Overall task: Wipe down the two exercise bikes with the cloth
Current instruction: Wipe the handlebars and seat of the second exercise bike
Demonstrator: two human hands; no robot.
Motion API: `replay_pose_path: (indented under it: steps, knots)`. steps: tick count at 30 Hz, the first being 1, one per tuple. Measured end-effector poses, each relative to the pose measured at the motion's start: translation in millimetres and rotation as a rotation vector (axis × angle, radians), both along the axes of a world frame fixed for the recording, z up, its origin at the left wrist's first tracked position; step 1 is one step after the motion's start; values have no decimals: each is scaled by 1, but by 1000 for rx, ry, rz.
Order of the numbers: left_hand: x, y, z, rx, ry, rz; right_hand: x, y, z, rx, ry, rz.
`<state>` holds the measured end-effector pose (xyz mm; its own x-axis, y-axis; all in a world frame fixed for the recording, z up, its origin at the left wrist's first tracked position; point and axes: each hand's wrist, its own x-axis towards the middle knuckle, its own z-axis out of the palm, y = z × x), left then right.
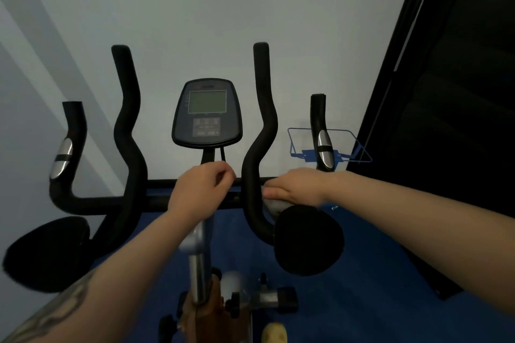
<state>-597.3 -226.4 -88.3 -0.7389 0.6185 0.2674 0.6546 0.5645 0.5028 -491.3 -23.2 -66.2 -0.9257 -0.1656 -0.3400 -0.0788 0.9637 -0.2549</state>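
Bike: exercise bike (207, 111) handlebar (94, 200) spans the view.
Left hand (199, 191): fingers curled around the crossbar below the console.
Right hand (295, 188): presses the grey cloth (274, 206) onto the bar, right of the console.
Armrest pad (308, 239): just below the cloth.

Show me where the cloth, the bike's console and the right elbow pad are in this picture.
cloth (274, 206): head view, on the grey fold showing under the right hand.
console (207, 111): head view, on the middle of its panel, just below the screen.
right elbow pad (308, 241): head view, on the middle of its black top.
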Motion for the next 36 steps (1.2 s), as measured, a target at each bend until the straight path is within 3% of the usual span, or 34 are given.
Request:
replay_pose_path:
  steps: [4,8,11,13,18,23,27,30,31,33,36]
  knots:
    - [1,-4,0,64,-39,-2,20,30,2,251,113,175]
    - [1,2,2,30,3,-4,20,18,-7,348,258,168]
    - [2,5,2,-40,49,11,3,4,-4,177,46,-110]
    - [4,5,3,-77,34,38,-1,3,-2,90,46,-208]
    - [6,21,18,191,-152,168,30,10,-11,-69,576,-308]
    - [10,70,41,328,-215,130,41,29,22,-423,908,-951]
    - [17,107,43,236,-80,166,56,67,49,-784,1126,-1423]
    - [24,122,26,57,-52,208,54,56,27,-772,1334,-1468]
    - [24,123,21,1,-40,224,48,46,12,-776,1301,-1415]
    - [21,122,17,-24,-22,233,36,19,-21,-798,1052,-1226]
    - [19,120,15,11,-5,229,20,12,-42,-616,878,-1037]
